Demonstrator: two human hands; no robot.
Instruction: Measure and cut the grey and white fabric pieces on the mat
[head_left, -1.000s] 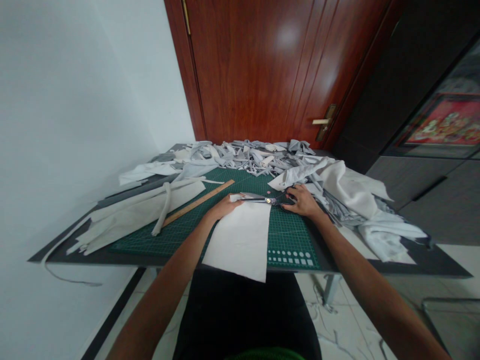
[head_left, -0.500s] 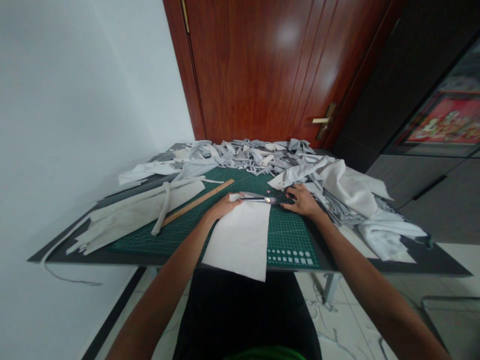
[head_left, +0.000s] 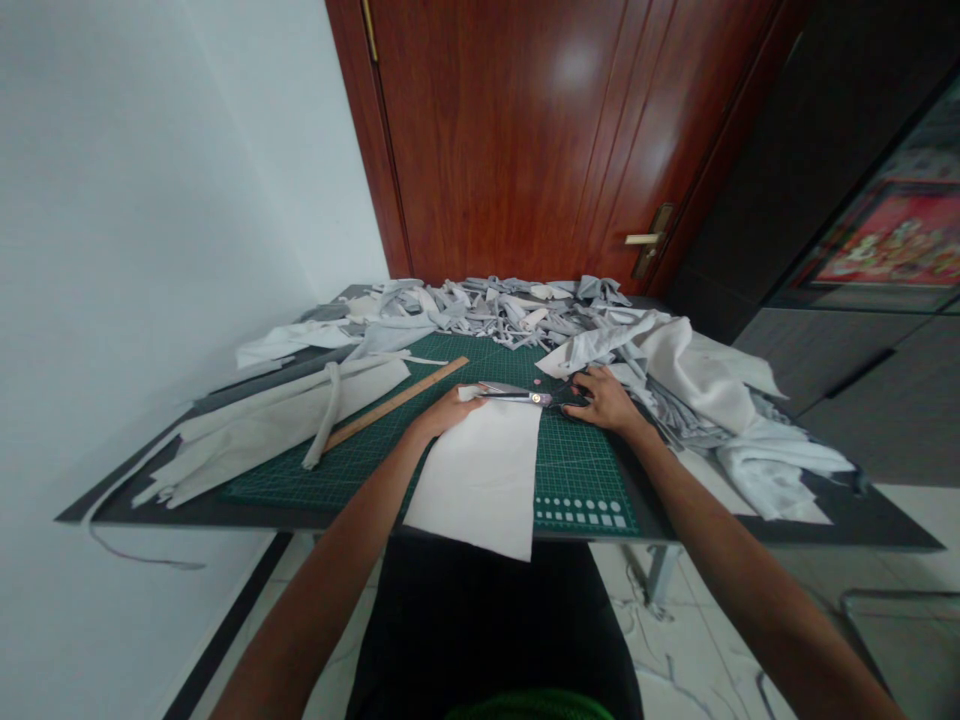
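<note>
A piece of white fabric (head_left: 480, 470) lies over the green cutting mat (head_left: 577, 460), its near end hanging past the table's front edge. My left hand (head_left: 450, 408) is closed on the fabric's far left corner. In my right hand (head_left: 606, 400) is a pair of scissors (head_left: 535, 398), fingers in the dark handles. The blades point left along the fabric's far edge, and their tips reach close to my left fingers. Whether the blades are fully together is hard to make out.
A wooden ruler (head_left: 397, 405) lies slantwise on the mat, beside long pale fabric strips (head_left: 277, 430) at the left. Grey and white scraps (head_left: 510, 315) are heaped along the back. More crumpled cloth (head_left: 697, 385) is piled at the right. Behind the table (head_left: 885, 525) stands a door (head_left: 517, 130).
</note>
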